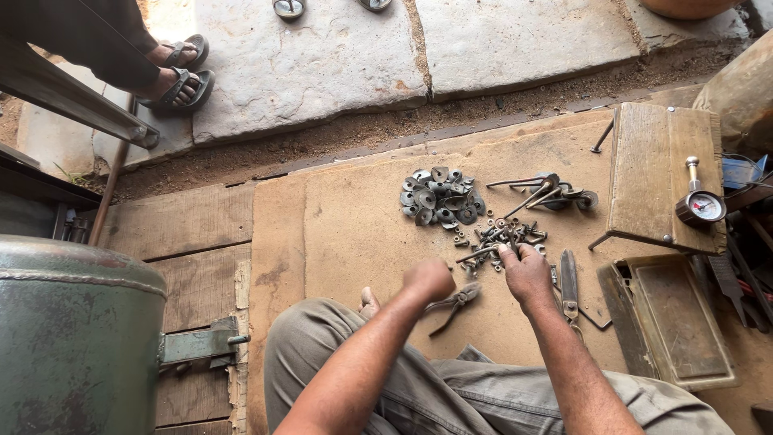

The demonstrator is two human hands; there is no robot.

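The right hand (527, 274), fingers curled narrow, picked at a scatter of bolts (503, 238) on a board (338, 234), seemingly sorting small hardware; how much it pinched could not be told. The left hand (429, 279) was closed around pliers (455, 304), jaws pointing toward the bolts. Judging by the pose, the next move called for gripping one small piece cleanly. A pile of washers (439, 197) lay beyond, a gauge (699, 205) farther right.

No packages, labels, signs or screens show here (only loose metal parts and tools).
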